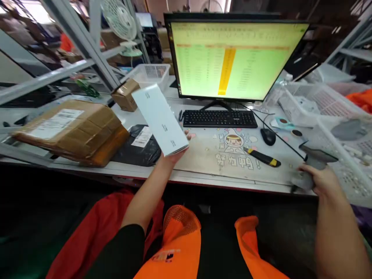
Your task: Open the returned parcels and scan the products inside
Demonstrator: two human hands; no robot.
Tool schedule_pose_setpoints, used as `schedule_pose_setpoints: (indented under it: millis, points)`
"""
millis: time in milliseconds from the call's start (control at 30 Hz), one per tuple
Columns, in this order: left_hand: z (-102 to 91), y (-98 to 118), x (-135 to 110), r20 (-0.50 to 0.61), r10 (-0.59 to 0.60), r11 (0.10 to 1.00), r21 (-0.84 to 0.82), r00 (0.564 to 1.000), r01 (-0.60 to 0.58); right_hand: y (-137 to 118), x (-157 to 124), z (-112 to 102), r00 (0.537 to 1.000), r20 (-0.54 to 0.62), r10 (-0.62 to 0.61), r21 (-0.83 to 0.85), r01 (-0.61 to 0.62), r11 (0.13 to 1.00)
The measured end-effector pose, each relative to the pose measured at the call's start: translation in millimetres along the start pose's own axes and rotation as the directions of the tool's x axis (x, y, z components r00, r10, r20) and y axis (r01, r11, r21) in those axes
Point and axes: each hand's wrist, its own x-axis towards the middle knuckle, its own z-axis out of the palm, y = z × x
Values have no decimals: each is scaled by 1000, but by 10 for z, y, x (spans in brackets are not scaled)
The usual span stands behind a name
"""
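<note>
"How do the fingers stand?"
"The left hand is curled around the lower end of a pale box. The right hand is wrapped around a grey handheld scanner."
"And the box is where?"
"Held tilted above the worktop, near its front edge, left of the middle."
"Will it handle easily?"
"It should be light and fairly stiff, perhaps smooth. I'd grip the narrow sides near the lower end, gently, as thin card could dent."
"Its look?"
"Oblong, bluish white, with three small dark prints, unreadable here."
</note>
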Motion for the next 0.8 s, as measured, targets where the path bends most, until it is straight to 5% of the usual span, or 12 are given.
schedule_pose_setpoints:
  millis: [167, 333, 567, 700, 800]
  points:
    - [201, -243, 471, 95, -91, 995, 42, 991, 87, -444, -646, 394, 913, 397, -94, 275, -20, 961]
    - [161, -303, 280, 132, -209, 975, 110, 969, 196, -810, -1133, 945, 780, 609, -145, 227, 4, 974]
    - [212, -191, 59, 165, -177, 975, 162, 970, 151, -1069, -1120, 1094, 786, 591, -180, 341, -42, 939]
    - [148, -185, 159, 266, -317, 929, 280, 910, 242, -1127, -1066, 1040, 815, 541, -207, 385, -21, 923]
    - [60, -219, 262, 367, -312, 924, 333, 876, 189, -956, -912, 901, 843, 476, -249, 348, 80, 934]
